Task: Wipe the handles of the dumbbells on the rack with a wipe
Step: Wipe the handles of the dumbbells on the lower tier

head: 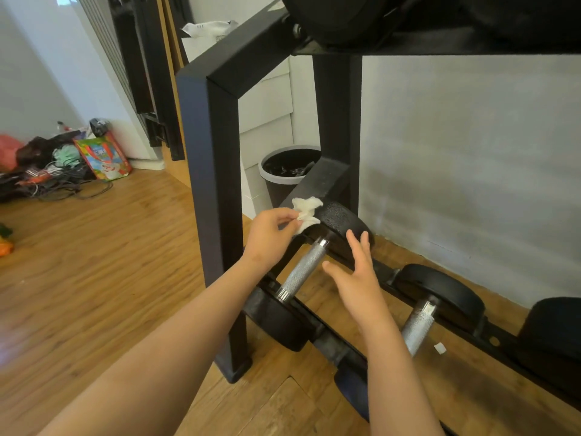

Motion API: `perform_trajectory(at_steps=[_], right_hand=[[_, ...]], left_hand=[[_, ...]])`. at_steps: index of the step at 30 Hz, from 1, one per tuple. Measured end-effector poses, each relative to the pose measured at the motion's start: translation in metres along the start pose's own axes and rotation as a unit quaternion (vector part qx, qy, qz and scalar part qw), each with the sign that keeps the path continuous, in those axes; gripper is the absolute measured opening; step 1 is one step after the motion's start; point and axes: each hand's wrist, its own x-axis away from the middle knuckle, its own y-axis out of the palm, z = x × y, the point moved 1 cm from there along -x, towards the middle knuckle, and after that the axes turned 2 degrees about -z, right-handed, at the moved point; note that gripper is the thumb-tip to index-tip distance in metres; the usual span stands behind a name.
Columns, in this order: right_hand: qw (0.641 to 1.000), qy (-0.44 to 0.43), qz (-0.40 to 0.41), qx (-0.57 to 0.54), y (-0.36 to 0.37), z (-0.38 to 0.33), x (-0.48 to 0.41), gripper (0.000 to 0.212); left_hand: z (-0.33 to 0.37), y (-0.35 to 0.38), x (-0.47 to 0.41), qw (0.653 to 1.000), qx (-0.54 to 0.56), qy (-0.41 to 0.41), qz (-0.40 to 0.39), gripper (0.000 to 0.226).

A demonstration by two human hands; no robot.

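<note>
Wipe (306,212) pinched in left hand (267,234); bag (105,158) print illegible.

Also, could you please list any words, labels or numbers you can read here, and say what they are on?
Nothing can be read for certain.
Colourful bag on the floor: printed characters, too blurred.
White packet near the rack top: small dark marks, too small.
Dumbbells: no markings visible.

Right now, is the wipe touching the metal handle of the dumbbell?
Apart. The head view shows the wipe, pinched by the left hand, above the handle, with black weight showing between them.
</note>
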Motion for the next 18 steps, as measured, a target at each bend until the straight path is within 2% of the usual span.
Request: perform_trajectory(at_steps=[5, 8, 11, 13, 16, 18], right_hand=[[0.996, -0.086, -0.005, -0.012, 0.022, -0.023, 0.024, 0.063], [0.997, -0.065, -0.022, -0.031, 0.031, -0.032, 0.033, 0.06], [0.997, -0.007, -0.06, -0.041, 0.037, -0.035, 0.043, 0.054], [0.994, 0.002, -0.09, -0.062, 0.041, -0.036, 0.049, 0.033], [0.992, -0.003, -0.071, -0.102, 0.044, -0.042, 0.055, 0.004], [0.994, -0.014, -0.032, -0.099, 0.043, -0.04, 0.052, 0.013]], left_hand=[[0.019, -0.015, 0.042, 0.995, -0.027, 0.043, -0.085, 0.013], [0.032, -0.028, 0.063, 0.99, -0.036, 0.055, -0.125, 0.014], [0.042, -0.045, 0.08, 0.993, -0.049, 0.046, -0.099, 0.011], [0.046, -0.055, 0.087, 0.994, -0.063, 0.039, -0.081, 0.009], [0.048, -0.06, 0.094, 0.995, -0.072, 0.018, -0.063, 0.01], [0.046, -0.057, 0.094, 0.997, -0.066, 0.004, -0.042, 0.014]])
